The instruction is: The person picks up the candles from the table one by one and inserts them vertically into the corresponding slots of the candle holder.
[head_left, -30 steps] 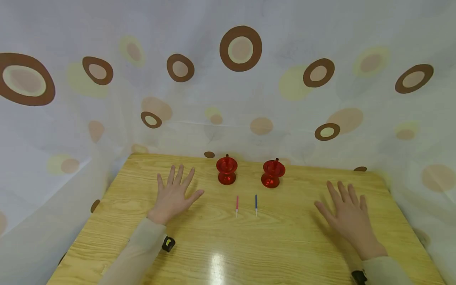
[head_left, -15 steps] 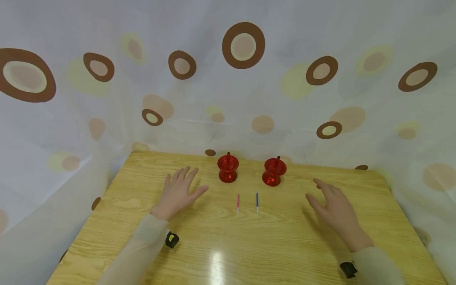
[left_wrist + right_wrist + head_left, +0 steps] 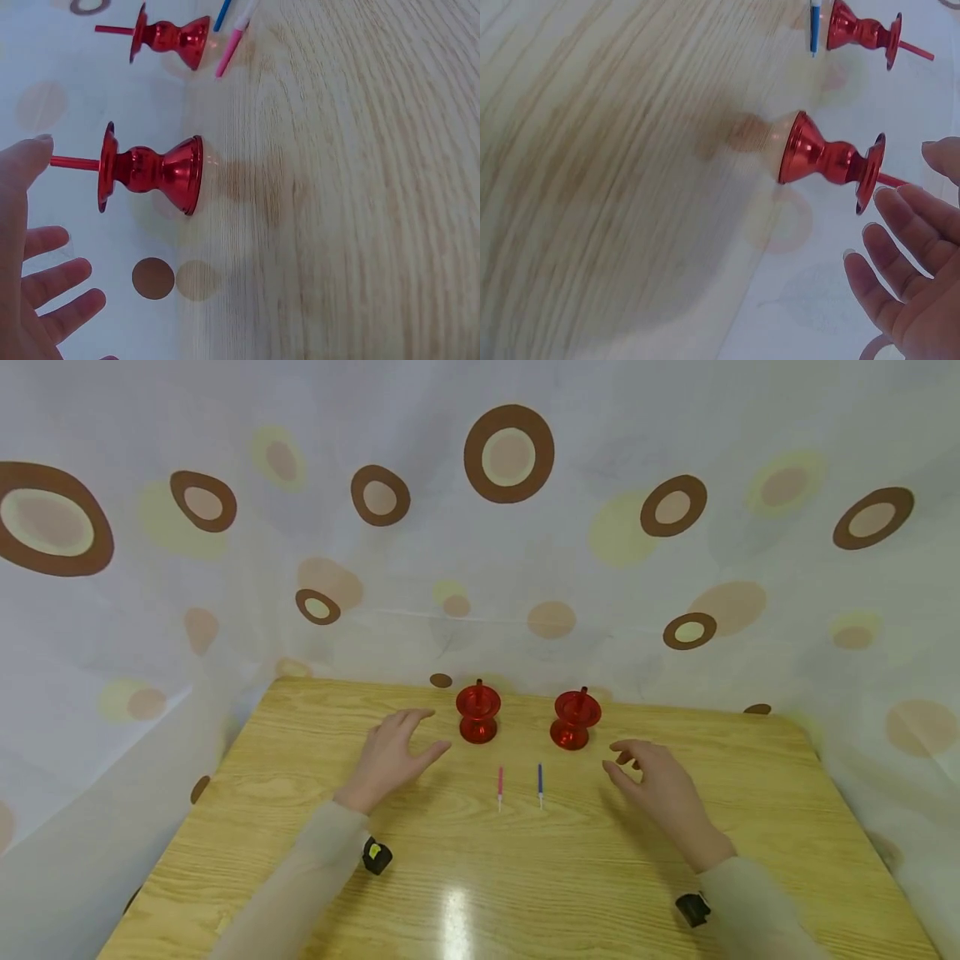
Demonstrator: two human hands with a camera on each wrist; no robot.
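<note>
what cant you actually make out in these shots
- Right wrist view: the right hand is cut off by the frame edge; its thumb is out of view.
- Left wrist view: the pink candle and blue candle run past the top edge.
- Head view: the spikes on the left holder and right holder are too small to tell their tips.

Wooden counter (image 3: pixel 570 877) across the lower frame, bearing two red candle holders (image 3: pixel 477 714) (image 3: pixel 574 721) at centre, pink candle (image 3: pixel 499 785) and blue candle (image 3: pixel 539 782) just below.
</note>
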